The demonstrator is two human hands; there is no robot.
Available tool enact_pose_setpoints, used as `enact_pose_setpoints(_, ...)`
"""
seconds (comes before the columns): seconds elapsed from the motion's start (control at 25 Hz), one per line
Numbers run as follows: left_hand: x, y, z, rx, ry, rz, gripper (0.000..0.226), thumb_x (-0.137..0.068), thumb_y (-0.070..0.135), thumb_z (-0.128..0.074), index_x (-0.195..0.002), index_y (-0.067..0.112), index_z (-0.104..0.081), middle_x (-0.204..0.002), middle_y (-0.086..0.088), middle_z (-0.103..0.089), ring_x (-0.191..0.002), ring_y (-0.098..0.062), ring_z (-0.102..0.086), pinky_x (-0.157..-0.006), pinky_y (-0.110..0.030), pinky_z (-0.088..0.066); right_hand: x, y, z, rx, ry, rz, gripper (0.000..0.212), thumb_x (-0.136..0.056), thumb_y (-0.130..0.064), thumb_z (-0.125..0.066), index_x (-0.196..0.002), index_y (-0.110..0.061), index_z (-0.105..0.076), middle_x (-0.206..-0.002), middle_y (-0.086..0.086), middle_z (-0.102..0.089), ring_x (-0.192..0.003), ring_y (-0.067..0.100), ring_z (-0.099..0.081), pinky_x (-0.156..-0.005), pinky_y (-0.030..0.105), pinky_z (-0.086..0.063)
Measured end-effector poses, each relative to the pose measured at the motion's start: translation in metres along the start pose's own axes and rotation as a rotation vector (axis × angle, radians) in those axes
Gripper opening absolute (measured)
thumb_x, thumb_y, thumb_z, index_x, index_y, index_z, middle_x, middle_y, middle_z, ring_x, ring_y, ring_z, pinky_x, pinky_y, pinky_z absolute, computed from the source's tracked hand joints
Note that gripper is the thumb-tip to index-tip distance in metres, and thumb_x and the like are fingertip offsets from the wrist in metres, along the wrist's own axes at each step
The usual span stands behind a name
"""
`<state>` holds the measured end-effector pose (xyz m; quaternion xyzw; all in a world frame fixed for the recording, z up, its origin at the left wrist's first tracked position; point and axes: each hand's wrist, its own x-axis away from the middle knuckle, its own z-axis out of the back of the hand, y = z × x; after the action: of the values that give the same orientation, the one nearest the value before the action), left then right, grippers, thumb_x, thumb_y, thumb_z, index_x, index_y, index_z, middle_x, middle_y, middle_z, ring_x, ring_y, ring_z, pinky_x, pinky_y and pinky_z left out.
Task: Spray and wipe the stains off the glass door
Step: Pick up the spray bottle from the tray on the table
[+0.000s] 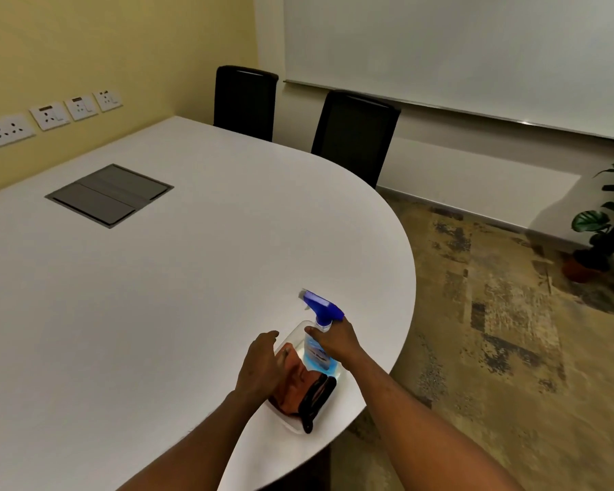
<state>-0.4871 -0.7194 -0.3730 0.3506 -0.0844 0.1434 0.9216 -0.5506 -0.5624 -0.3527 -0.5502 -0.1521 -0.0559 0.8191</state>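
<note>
- Blue-headed spray bottle [319,326] stands in a clear tray [288,421] near the rounded edge of the white surface [156,295]; the right hand [335,340] has its fingers wrapped around the bottle's neck.
- An orange cloth [295,379] lies in the same tray; the left hand [259,361] rests on it, fingers loosely curled, not clearly gripping.
- The bottle looks light, rigid and smooth; the neck under the trigger seems the safest hold.
- The cloth is soft, so bunch it.
- No glass door is in view.

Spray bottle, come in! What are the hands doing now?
Right hand gripping spray bottle neck. Left hand on orange cloth in clear tray. Glass door not in view.
</note>
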Motion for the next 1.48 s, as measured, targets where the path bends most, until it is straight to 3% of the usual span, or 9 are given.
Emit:
enact_pose_setpoints(0.16, -0.011, -0.004, -0.002, 0.034, -0.044, -0.002, 0.05, -0.095, 0.039, -0.053, -0.141, 0.02, -0.042, -0.15, -0.002, -0.044, -0.134, -0.021, -0.045, -0.112, -0.038, -0.04, -0.004, 0.0, -0.007, -0.034, 0.073, -0.074, 0.046, -0.082, -0.02, -0.075, -0.12, -0.008, -0.052, -0.101, 0.003, -0.058, -0.099, 0.019, -0.056, -0.083, 0.027, -0.043)
enact_pose_setpoints(0.36, -0.024, 0.001, -0.005, 0.065, -0.083, -0.047, 0.051, -0.094, 0.039, -0.056, -0.14, 0.023, -0.042, -0.15, -0.002, -0.043, -0.134, -0.019, -0.045, -0.112, -0.036, -0.039, 0.003, -0.011, -0.005, -0.066, 0.119, -0.057, 0.045, -0.083, -0.016, -0.074, -0.12, -0.005, -0.053, -0.111, 0.012, -0.063, -0.105, 0.024, -0.058, -0.088, 0.029, -0.046)
enact_pose_setpoints(0.6, -0.033, 0.025, 0.002, 0.174, -0.17, -0.244, 0.07, -0.079, 0.041, -0.075, -0.138, 0.022, -0.042, -0.143, -0.003, -0.048, -0.118, -0.01, -0.05, -0.104, -0.023, -0.038, 0.027, -0.057, 0.013, -0.095, 0.201, 0.066, 0.043, -0.083, -0.021, -0.074, -0.118, -0.005, -0.055, -0.108, 0.011, -0.065, -0.1, 0.02, -0.06, -0.086, 0.029, -0.05)
enact_pose_setpoints(0.76, -0.031, 0.051, 0.004, 0.22, -0.232, -0.374, 0.097, -0.065, 0.047, -0.083, -0.144, 0.018, -0.035, -0.149, -0.004, -0.04, -0.135, -0.019, -0.042, -0.117, -0.037, -0.033, 0.052, -0.079, 0.032, -0.097, 0.266, 0.111, 0.04, -0.084, -0.022, -0.073, -0.116, -0.005, -0.057, -0.1, 0.005, -0.064, -0.095, 0.017, -0.06, -0.085, 0.029, -0.051)
enact_pose_setpoints(0.92, -0.014, 0.07, -0.006, 0.321, -0.228, -0.444, 0.133, -0.035, 0.057, -0.091, -0.146, 0.026, -0.023, -0.15, -0.002, -0.035, -0.137, -0.017, -0.036, -0.112, -0.039, -0.037, 0.081, -0.08, 0.05, -0.075, 0.362, 0.113, 0.036, -0.086, -0.025, -0.071, -0.113, -0.005, -0.058, -0.095, 0.008, -0.064, -0.088, 0.017, -0.062, -0.073, 0.02, -0.051)
enact_pose_setpoints(1.08, 0.015, 0.094, -0.035, 0.352, -0.293, -0.514, 0.121, -0.042, 0.06, -0.087, -0.142, 0.02, -0.031, -0.142, -0.007, -0.046, -0.129, -0.019, -0.047, -0.105, -0.032, -0.042, 0.12, -0.062, 0.074, -0.095, 0.473, 0.065, 0.033, -0.085, -0.027, -0.071, -0.107, -0.006, -0.06, -0.094, 0.012, -0.067, -0.084, 0.017, -0.063, -0.07, 0.02, -0.049)
enact_pose_setpoints(1.2, 0.041, 0.112, -0.059, 0.371, -0.439, -0.609, 0.109, -0.054, 0.065, -0.075, -0.135, 0.001, -0.042, -0.129, -0.017, -0.056, -0.119, -0.027, -0.056, -0.103, -0.044, -0.047, 0.152, -0.044, 0.093, -0.151, 0.549, 0.023, 0.03, -0.084, -0.028, -0.073, -0.103, -0.008, -0.061, -0.091, 0.011, -0.068, -0.082, 0.017, -0.064, -0.07, 0.022, -0.051)
enact_pose_setpoints(1.36, 0.099, 0.143, -0.094, 0.312, -0.471, -0.749, 0.081, -0.064, 0.039, -0.083, -0.13, 0.011, -0.046, -0.123, -0.006, -0.06, -0.112, -0.016, -0.059, -0.099, -0.039, -0.05, 0.213, -0.013, 0.131, -0.245, 0.692, 0.0, 0.025, -0.082, -0.027, -0.074, -0.099, -0.012, -0.063, -0.087, 0.005, -0.068, -0.081, 0.013, -0.065, -0.072, 0.024, -0.053)
enact_pose_setpoints(1.48, 0.159, 0.17, -0.121, 0.263, -0.559, -0.899, 0.092, -0.062, 0.029, -0.089, -0.139, 0.01, -0.041, -0.13, -0.003, -0.057, -0.119, -0.014, -0.055, -0.105, -0.036, -0.047, 0.277, 0.018, 0.162, -0.304, 0.79, 0.043, 0.017, -0.082, -0.024, -0.074, -0.097, -0.018, -0.066, -0.091, 0.002, -0.072, -0.086, 0.013, -0.069, -0.082, 0.03, -0.056)
